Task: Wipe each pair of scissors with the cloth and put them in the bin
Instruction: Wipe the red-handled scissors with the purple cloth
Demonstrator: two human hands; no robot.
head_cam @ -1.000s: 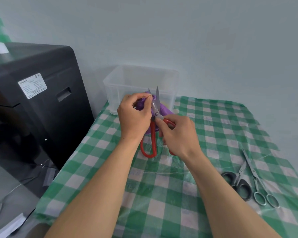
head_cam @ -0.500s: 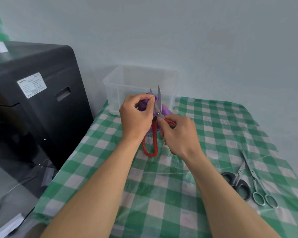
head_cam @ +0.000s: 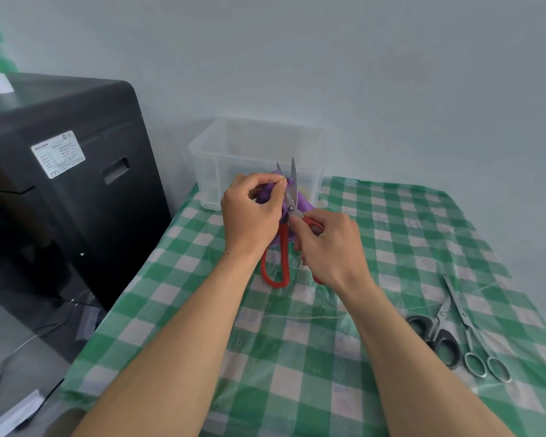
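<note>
Green-and-white checked table (head_cam: 407, 234) against a pale wall; black cabinet (head_cam: 60, 184) stands off its left edge.

- Clear bin (head_cam: 234, 159): at the far left corner. Contents cannot be made out through the walls.
- Red-handled scissors (head_cam: 283, 244): held upright above the table, just in front of the bin, with the blades parted and the tips up.
- Purple cloth (head_cam: 303, 203): bunched behind and around the blades.
- Your left hand (head_cam: 249, 212): fingertips pinch the cloth onto the left blade.
- Your right hand (head_cam: 328, 244): fingers curled round the right-hand red handle, thumb close to the pivot.
- Black-handled scissors (head_cam: 438, 329) and all-metal scissors (head_cam: 468, 329): lying side by side near the right edge, untouched.

Step in hand, by my reading: wiping the first pair, blade by blade. Next, you will likely need to draw the cloth along the other blade, keeping your fingertips behind the cutting edge. Then lift the pair over the bin's near wall and release it. Two pairs remain, so the task looks to be in its early part.
</note>
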